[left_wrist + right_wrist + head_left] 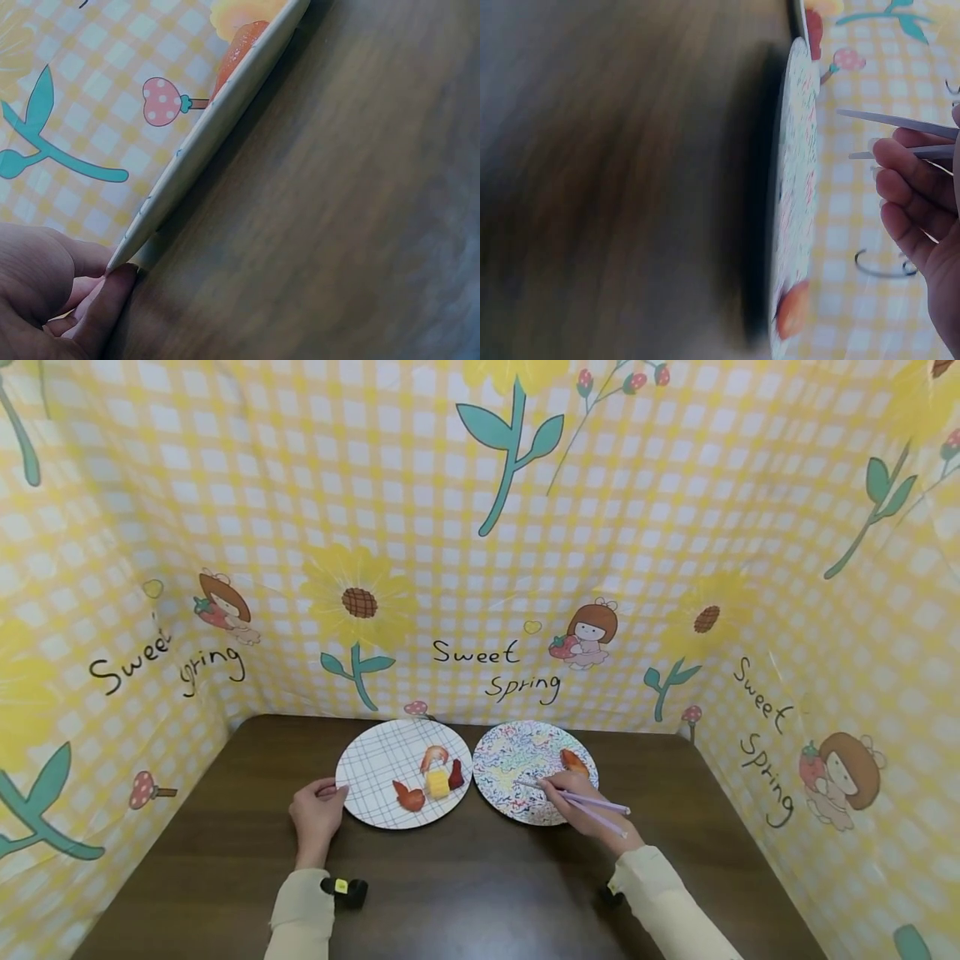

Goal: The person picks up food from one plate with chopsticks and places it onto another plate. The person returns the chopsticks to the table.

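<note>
My left hand (317, 814) pinches the left rim of a white plate with dark grid lines (367, 768); in the left wrist view its thumb and fingers meet at that rim. On the plate's right half lie an orange-brown food piece (409, 797), a yellow corn piece (437, 784), a curled shrimp (434, 756) and a dark red piece (456, 774). My right hand (585, 810) holds lilac chopsticks (885, 120) over a multicolour-speckled plate (502, 752). The chopstick tips stand apart with nothing between them. Another orange-brown piece (574, 761) sits near that plate's right edge.
Both plates stand side by side at the back of a dark brown wooden table (420, 893). A yellow checked cloth (420, 527) with printed flowers and figures encloses the table at the back and both sides. Dark wrist straps (351, 893) show at the sleeves.
</note>
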Demonstrator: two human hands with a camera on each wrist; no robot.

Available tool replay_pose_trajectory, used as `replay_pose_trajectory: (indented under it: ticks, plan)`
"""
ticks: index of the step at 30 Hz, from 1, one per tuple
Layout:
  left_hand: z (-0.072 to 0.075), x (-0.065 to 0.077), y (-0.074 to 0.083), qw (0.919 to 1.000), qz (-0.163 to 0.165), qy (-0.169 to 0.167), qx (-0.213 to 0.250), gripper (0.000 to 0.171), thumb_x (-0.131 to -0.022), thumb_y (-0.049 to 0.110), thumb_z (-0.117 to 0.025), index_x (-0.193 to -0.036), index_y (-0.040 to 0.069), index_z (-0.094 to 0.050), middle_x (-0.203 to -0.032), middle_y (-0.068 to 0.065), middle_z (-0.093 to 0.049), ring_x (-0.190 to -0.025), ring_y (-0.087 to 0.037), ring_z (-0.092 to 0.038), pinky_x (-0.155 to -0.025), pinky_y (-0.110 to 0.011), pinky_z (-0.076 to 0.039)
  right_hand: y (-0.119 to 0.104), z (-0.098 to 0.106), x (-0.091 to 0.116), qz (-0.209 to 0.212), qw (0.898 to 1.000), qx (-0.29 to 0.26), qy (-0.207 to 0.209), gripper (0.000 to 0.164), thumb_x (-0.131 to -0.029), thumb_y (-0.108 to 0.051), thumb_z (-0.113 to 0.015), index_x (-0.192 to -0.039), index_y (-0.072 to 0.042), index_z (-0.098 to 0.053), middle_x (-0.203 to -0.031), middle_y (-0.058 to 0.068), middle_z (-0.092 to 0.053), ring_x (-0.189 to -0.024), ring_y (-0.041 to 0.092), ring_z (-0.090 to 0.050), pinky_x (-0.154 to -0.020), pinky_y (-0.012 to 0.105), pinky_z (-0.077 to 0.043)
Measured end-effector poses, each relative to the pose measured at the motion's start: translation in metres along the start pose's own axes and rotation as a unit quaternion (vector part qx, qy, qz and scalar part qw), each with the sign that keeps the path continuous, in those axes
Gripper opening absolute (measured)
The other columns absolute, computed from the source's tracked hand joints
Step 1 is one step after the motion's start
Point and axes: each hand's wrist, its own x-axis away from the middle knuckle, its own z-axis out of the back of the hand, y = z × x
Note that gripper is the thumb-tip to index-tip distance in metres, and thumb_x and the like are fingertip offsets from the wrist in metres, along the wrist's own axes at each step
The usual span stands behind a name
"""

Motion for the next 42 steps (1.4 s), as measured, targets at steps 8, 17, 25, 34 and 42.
replay_pose_trajectory:
  ticks: [8, 17, 25, 34, 42]
  plan:
    - [-0.002, -0.002, 0.001, 1.0, 0.0, 0.0, -0.004, 0.031, -0.092, 0.014, -0.074, -0.114, -0.007, -0.071, -0.106, -0.027, -0.073, -0.098, -0.038, -0.071, -0.068, -0.025, -0.052, 0.032, 0.014, 0.021, -0.075, 0.995, -0.041, 0.057, 0.026, -0.101, -0.008, -0.06, -0.077, -0.007, -0.069, -0.063, 0.01, -0.061, -0.056, 0.001, -0.045, -0.05, 0.023, -0.041]
    - [-0.002, 0.0, 0.0, 1.0, -0.002, 0.007, -0.007, 0.031, -0.092, 0.014, -0.074, -0.113, -0.008, -0.071, -0.106, -0.027, -0.073, -0.097, -0.038, -0.071, -0.067, -0.021, -0.049, 0.052, 0.036, 0.036, -0.227, 0.97, -0.05, 0.074, 0.036, -0.105, -0.021, -0.054, -0.082, -0.001, -0.072, -0.065, 0.003, -0.058, -0.055, 0.007, -0.046, -0.05, 0.024, -0.038]
    - [-0.001, 0.0, -0.001, 0.9999, -0.004, 0.012, -0.008, 0.03, -0.091, 0.014, -0.075, -0.112, -0.008, -0.072, -0.104, -0.028, -0.073, -0.096, -0.037, -0.071, -0.063, -0.015, -0.045, 0.062, 0.045, 0.046, -0.189, 0.978, -0.025, 0.085, 0.036, -0.106, -0.023, -0.055, -0.081, -0.003, -0.071, -0.064, 0.006, -0.059, -0.058, 0.008, -0.048, -0.054, 0.025, -0.042]
    - [-0.002, -0.001, 0.0, 0.9998, -0.001, 0.011, -0.016, 0.031, -0.092, 0.015, -0.074, -0.114, -0.007, -0.072, -0.105, -0.027, -0.074, -0.097, -0.037, -0.072, -0.065, -0.019, -0.049, 0.076, 0.045, 0.044, -0.295, 0.954, -0.021, 0.041, 0.05, -0.107, -0.04, -0.048, -0.087, -0.002, -0.073, -0.071, 0.007, -0.063, -0.066, 0.016, -0.051, -0.058, 0.029, -0.041]
    - [-0.002, -0.002, -0.001, 0.9998, 0.001, 0.005, -0.018, 0.032, -0.093, 0.017, -0.074, -0.115, -0.006, -0.073, -0.107, -0.026, -0.074, -0.099, -0.037, -0.072, -0.066, -0.017, -0.047, 0.089, 0.035, 0.042, -0.309, 0.949, -0.041, 0.034, 0.045, -0.108, -0.031, -0.047, -0.084, -0.002, -0.072, -0.064, -0.002, -0.048, -0.058, 0.013, -0.042, -0.052, 0.025, -0.033]
